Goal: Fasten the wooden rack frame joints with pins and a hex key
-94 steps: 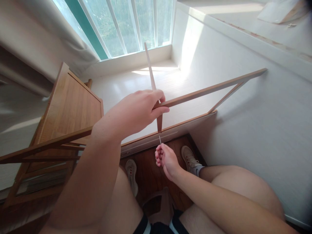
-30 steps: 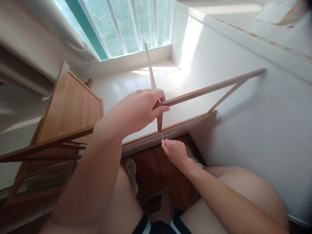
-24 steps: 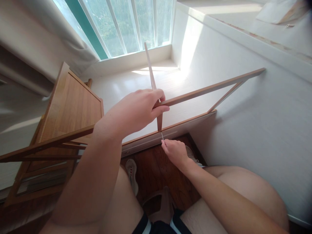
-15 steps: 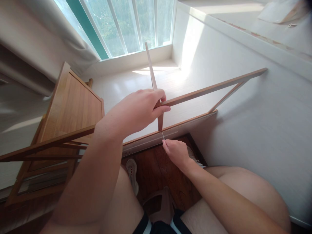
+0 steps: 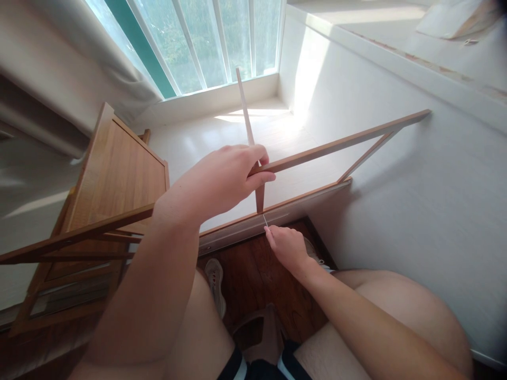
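Observation:
My left hand (image 5: 233, 171) is closed around the joint of a thin brown wooden frame (image 5: 336, 145), thumb below and fingers over the top. One slat of the frame points toward the window, and its near end (image 5: 260, 203) comes down below my left hand. A longer bar runs right, with a short crosspiece near its far end. My right hand (image 5: 289, 250) is closed in a fist around a thin metal tool (image 5: 265, 220). Only its slim, straight shaft shows, and its tip meets the slat's near end. The tool's handle is hidden in my fist.
A folding wooden chair or similar slatted piece (image 5: 119, 174) stands at left beside a curtain (image 5: 71, 53). The white sill (image 5: 190, 137) lies ahead under a barred window. A white wall (image 5: 396, 211) bounds the right. A brown plastic stool (image 5: 257, 332) shows between my legs.
Almost nothing differs. The frame's right end sits very slightly farther left and my right hand has barely shifted; both hands keep their holds.

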`<state>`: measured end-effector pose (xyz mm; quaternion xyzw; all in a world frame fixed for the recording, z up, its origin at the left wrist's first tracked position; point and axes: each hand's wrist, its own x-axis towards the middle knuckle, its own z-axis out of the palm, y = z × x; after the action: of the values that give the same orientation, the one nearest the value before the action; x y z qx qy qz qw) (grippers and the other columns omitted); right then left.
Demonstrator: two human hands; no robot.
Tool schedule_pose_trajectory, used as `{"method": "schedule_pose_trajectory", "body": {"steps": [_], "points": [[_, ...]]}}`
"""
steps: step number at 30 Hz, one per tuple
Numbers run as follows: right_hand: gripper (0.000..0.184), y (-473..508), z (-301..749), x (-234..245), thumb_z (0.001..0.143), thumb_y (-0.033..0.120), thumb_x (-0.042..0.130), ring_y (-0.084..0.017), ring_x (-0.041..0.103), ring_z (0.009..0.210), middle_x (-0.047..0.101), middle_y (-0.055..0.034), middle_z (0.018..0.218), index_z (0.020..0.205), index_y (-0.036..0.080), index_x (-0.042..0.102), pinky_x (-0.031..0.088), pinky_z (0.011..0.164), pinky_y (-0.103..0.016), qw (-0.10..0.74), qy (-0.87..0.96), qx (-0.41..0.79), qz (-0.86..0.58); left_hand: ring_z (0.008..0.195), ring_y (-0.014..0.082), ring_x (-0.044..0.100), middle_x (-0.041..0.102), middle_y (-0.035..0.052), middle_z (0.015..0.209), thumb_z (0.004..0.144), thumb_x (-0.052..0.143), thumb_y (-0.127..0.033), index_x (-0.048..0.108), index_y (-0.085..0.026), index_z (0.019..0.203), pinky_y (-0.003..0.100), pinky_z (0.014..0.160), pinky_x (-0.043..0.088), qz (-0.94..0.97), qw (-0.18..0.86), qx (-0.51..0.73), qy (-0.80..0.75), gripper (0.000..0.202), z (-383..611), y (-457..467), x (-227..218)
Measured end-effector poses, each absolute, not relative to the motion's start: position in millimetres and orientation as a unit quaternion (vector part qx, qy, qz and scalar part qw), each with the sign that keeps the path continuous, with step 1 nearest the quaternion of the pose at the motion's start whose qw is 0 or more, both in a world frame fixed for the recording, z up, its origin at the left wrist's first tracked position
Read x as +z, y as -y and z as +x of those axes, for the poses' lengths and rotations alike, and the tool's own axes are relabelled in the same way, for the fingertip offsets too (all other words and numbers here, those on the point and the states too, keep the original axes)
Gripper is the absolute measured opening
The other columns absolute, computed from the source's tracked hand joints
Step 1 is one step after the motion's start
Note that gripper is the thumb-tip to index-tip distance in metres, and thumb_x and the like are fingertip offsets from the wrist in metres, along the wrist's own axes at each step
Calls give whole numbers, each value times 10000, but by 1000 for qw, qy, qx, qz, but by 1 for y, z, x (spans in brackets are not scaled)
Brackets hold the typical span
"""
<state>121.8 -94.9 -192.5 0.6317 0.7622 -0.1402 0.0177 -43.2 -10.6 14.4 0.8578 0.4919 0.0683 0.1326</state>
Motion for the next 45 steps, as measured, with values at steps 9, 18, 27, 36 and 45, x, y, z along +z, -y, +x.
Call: {"method": "schedule_pose_trajectory", "body": {"steps": [9,18,27,36,45], "points": [[478,97,122,-197,1103,410,337,-251,766,783,797,-104,872,902,209,722,413,648,-268,11,-760,-150,633,826,205,622,718,42,920,976,470,-524,684,-244,1022,325,715,397,857,122,66,-496,355,-43,9,14],[482,98,121,-195,1098,401,349,-252,764,758,796,-113,849,879,197,727,391,628,-267,9,-767,-131,628,731,187,589,696,19,800,955,517,-562,708,-254,945,318,671,367,845,115,75,-517,363,-43,12,15],[481,98,120,-197,1090,427,377,-231,755,783,798,-106,858,874,202,744,382,654,-262,-4,-757,-149,636,729,201,585,718,30,810,957,511,-554,717,-256,999,337,720,385,842,118,78,-521,364,-42,13,14],[493,100,121,-212,1066,457,396,-159,690,643,700,-1,582,843,206,757,445,664,-234,-214,-635,-419,613,809,224,635,730,26,871,976,495,-542,696,-271,1121,332,711,398,851,98,69,-511,368,-43,11,13],[495,103,108,-225,911,599,556,-95,468,379,577,27,464,811,139,708,329,410,-201,-354,-385,-650,551,902,248,660,753,42,951,984,473,-516,675,-265,1190,346,778,431,854,92,63,-508,383,-42,12,12]]}}
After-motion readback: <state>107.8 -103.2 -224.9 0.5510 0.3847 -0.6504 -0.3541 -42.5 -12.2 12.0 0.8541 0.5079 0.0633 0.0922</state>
